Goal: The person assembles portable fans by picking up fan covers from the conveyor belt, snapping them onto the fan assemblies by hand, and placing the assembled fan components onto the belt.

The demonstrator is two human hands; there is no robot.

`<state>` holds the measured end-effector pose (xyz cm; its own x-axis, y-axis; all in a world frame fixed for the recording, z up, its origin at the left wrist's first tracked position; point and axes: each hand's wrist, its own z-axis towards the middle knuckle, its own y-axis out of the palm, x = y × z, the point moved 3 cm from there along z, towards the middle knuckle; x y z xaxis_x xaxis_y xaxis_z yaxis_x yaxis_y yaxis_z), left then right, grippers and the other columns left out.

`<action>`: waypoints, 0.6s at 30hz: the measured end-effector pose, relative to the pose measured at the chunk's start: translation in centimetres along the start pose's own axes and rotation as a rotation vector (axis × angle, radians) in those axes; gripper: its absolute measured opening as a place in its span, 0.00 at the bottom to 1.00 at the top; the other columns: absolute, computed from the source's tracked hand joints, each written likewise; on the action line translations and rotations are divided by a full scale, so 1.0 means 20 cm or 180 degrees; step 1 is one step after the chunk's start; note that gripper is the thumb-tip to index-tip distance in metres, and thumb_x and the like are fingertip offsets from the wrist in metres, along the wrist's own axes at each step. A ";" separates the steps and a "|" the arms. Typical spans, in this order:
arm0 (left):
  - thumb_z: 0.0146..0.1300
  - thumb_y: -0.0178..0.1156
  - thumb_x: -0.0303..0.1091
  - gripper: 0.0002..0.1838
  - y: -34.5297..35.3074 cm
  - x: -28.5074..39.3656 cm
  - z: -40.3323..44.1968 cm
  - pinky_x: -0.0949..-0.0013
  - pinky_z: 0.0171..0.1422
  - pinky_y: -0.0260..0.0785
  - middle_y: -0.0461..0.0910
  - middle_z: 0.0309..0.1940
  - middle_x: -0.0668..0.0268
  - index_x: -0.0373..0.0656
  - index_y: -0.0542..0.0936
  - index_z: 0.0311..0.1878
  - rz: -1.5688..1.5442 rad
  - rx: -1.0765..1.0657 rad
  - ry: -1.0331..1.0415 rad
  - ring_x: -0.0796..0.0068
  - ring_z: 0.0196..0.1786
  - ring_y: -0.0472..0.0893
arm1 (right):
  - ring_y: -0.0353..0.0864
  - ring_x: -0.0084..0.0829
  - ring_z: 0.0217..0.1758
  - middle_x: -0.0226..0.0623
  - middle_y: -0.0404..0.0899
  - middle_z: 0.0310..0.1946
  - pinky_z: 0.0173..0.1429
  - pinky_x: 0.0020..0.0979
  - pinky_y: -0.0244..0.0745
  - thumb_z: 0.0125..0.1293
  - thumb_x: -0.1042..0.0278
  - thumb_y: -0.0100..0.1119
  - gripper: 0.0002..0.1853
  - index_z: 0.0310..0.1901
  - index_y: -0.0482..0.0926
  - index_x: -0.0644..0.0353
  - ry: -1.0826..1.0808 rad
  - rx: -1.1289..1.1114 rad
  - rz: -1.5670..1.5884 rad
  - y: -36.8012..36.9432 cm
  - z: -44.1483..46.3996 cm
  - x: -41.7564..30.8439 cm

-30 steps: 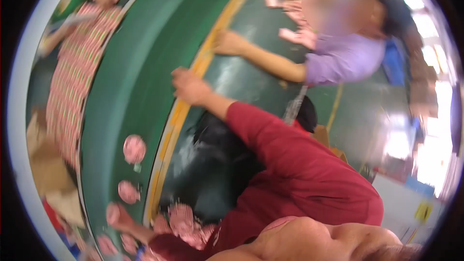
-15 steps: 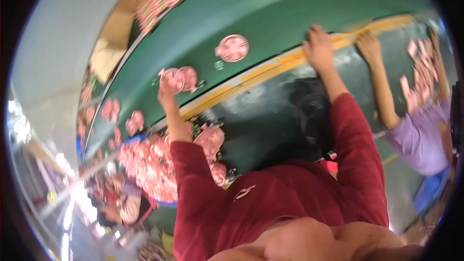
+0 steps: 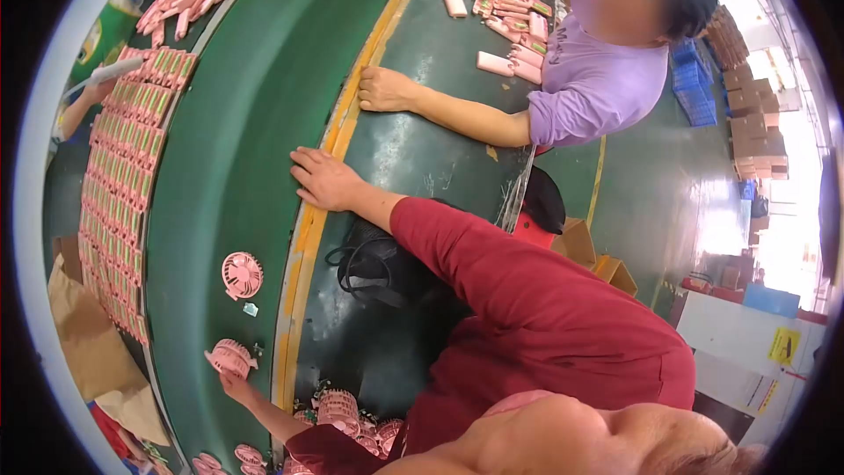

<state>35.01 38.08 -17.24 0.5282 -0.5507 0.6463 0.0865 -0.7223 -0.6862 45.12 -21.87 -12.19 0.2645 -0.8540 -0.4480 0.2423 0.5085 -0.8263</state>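
My left hand (image 3: pixel 236 384) is closed on the near edge of a pink fan head (image 3: pixel 232 358) with a round slatted grille, over the green conveyor belt (image 3: pixel 198 211). The fingertips are partly hidden by the part. Farther along the belt lies another pink fan head (image 3: pixel 243 275), showing its blades, with a small pale green piece (image 3: pixel 251 309) beside it. My right hand (image 3: pixel 325 178) rests flat on the yellow belt edge (image 3: pixel 301 251), fingers spread a little, holding nothing.
Pink fan parts (image 3: pixel 338 411) are heaped near my left forearm. Rows of pink handles (image 3: pixel 123 185) line the belt's far side. A co-worker in a purple shirt (image 3: pixel 607 79) sits to my right, a fist on the edge, near loose pink handles (image 3: pixel 510 13). A black bag (image 3: pixel 365 264) lies on the bench.
The view has swung right, bringing the co-worker and the rows of handles into fuller sight. My left hand stays at the fan head, and my right hand stays on the yellow edge.
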 end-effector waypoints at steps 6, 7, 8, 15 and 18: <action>0.74 0.48 0.41 0.21 0.32 0.87 -0.15 0.63 0.55 0.75 0.78 0.53 0.58 0.37 0.73 0.62 -0.1932 -0.0571 0.0811 0.64 0.53 0.80 | 0.63 0.47 0.69 0.49 0.67 0.63 0.69 0.46 0.63 0.61 0.58 0.60 0.24 0.54 0.74 0.65 -0.0010 0.0014 -0.0009 -0.01 0.00 0.01; 0.74 0.47 0.41 0.20 0.36 0.88 -0.06 0.63 0.52 0.74 0.80 0.50 0.56 0.36 0.74 0.59 -0.1126 -0.0344 0.1045 0.64 0.50 0.80 | 0.63 0.46 0.69 0.49 0.67 0.63 0.69 0.45 0.63 0.60 0.58 0.60 0.24 0.53 0.74 0.65 -0.0023 0.0016 -0.0006 -0.01 0.00 0.01; 0.75 0.46 0.41 0.20 0.40 0.90 -0.01 0.63 0.50 0.73 0.81 0.47 0.55 0.34 0.75 0.56 -0.0310 -0.0109 0.1265 0.64 0.48 0.81 | 0.64 0.46 0.69 0.49 0.67 0.63 0.69 0.45 0.63 0.60 0.58 0.60 0.24 0.53 0.74 0.65 -0.0040 0.0020 0.0008 -0.01 0.01 0.00; 0.76 0.45 0.43 0.21 0.67 1.03 0.06 0.63 0.54 0.68 0.78 0.44 0.51 0.33 0.75 0.54 0.0358 -0.0508 0.1361 0.62 0.46 0.76 | 0.64 0.46 0.69 0.49 0.68 0.62 0.69 0.44 0.63 0.60 0.57 0.60 0.23 0.53 0.74 0.64 -0.0031 0.0016 -0.0033 -0.01 0.01 0.00; 0.76 0.45 0.44 0.20 0.70 1.11 0.01 0.66 0.56 0.67 0.78 0.47 0.57 0.34 0.74 0.53 -0.0057 -0.0903 0.1133 0.69 0.48 0.74 | 0.64 0.46 0.69 0.49 0.68 0.62 0.69 0.44 0.63 0.60 0.57 0.60 0.24 0.53 0.74 0.65 -0.0062 0.0038 -0.0032 -0.01 0.01 0.00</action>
<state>48.11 15.88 -12.52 0.2013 -0.6109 0.7657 -0.1681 -0.7917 -0.5874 45.23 -21.97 -12.08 0.2802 -0.8568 -0.4329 0.2561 0.5013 -0.8265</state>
